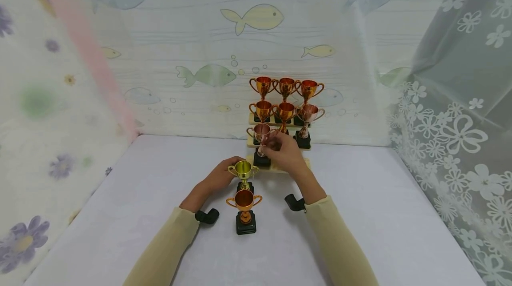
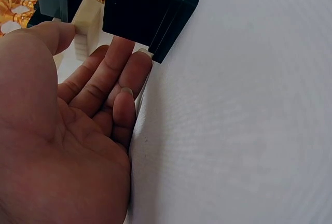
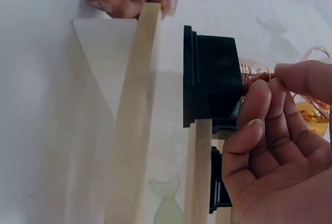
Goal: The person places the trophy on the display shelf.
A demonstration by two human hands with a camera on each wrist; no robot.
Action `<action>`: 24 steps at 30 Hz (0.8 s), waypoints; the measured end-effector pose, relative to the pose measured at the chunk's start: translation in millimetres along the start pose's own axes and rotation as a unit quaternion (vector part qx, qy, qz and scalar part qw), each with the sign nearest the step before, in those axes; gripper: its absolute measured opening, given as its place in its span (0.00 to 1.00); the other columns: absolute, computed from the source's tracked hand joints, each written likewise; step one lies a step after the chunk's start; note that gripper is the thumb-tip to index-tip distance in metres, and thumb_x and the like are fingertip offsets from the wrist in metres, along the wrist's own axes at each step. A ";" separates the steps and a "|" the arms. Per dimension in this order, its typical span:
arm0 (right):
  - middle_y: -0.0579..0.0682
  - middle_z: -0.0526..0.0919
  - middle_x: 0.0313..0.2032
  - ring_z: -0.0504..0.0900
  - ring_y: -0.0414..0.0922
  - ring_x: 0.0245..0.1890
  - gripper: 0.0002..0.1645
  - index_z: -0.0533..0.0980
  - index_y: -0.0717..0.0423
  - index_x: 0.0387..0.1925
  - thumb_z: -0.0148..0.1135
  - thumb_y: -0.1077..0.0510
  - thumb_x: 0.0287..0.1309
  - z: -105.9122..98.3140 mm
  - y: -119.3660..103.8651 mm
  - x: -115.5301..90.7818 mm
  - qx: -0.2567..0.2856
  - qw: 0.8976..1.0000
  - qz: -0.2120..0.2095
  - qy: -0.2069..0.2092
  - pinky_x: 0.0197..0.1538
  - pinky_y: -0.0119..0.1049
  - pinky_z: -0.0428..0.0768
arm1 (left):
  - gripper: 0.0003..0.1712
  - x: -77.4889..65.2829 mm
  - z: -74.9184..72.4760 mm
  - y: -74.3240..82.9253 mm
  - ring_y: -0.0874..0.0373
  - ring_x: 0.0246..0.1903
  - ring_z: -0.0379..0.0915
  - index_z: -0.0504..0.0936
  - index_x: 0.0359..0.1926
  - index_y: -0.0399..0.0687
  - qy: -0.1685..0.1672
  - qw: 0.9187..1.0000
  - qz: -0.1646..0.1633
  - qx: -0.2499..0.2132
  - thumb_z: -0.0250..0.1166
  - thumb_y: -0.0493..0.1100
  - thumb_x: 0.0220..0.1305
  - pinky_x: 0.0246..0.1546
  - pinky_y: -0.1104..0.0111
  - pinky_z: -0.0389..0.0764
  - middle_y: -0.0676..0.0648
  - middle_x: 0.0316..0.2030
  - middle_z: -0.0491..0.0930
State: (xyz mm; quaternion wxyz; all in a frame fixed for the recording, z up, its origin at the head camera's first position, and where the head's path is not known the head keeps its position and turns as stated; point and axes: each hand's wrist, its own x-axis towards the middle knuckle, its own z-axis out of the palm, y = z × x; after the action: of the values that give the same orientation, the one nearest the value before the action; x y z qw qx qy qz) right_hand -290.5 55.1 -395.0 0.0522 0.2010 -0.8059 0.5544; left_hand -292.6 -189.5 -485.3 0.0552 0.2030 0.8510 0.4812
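My right hand [image 1: 285, 149] pinches the stem of a rose-gold trophy cup [image 1: 262, 133] between thumb and fingertips. Its black base [image 3: 213, 76] is over the lowest step of a pale wooden stepped stand [image 3: 140, 110]. My left hand [image 1: 221, 175] lies low at the stand's left end, its fingers loosely bent and the thumb tip [image 2: 66, 35] against the wood. Close beside those fingers stands a gold trophy cup [image 1: 243, 170] on a black base [image 2: 150, 11]. Nearer the front is an orange-gold trophy cup [image 1: 244, 201], upright on the table.
Three orange-gold trophy cups [image 1: 286, 87] stand in a row on the top step. On the middle step are two more orange-gold cups [image 1: 285, 112] and a rose-gold cup [image 1: 310, 113] at the right. The white tablecloth [image 1: 352, 197] meets a fish-patterned curtain [image 1: 200, 108] behind.
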 end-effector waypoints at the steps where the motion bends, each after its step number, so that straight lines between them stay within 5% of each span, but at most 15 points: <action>1: 0.51 0.84 0.36 0.81 0.45 0.33 0.09 0.81 0.55 0.40 0.70 0.60 0.58 0.8 -0.5 -0.2 0.003 1.000 -0.003 0.003 0.36 0.35 0.79 | 0.17 0.3 0.1 -0.3 0.51 0.61 0.71 0.78 0.60 0.50 -0.001 1.000 0.002 -0.001 0.53 0.45 0.75 0.65 0.50 0.68 0.49 0.55 0.80; 24: 0.48 0.85 0.33 0.80 0.45 0.30 0.08 0.81 0.52 0.41 0.70 0.58 0.60 16.0 11.8 -1.1 -0.014 1.000 0.003 0.023 0.33 0.36 0.78 | 0.18 0.7 -0.4 1.4 0.51 0.62 0.70 0.78 0.60 0.50 0.000 1.000 0.005 0.005 0.53 0.46 0.76 0.65 0.50 0.67 0.49 0.57 0.79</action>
State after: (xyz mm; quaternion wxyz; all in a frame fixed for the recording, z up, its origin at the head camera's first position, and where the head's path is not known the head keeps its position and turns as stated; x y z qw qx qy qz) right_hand -291.8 44.3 -411.7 0.0714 0.1851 -0.8128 0.5478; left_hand -293.0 -188.9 -483.8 0.0519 0.2074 0.8524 0.4771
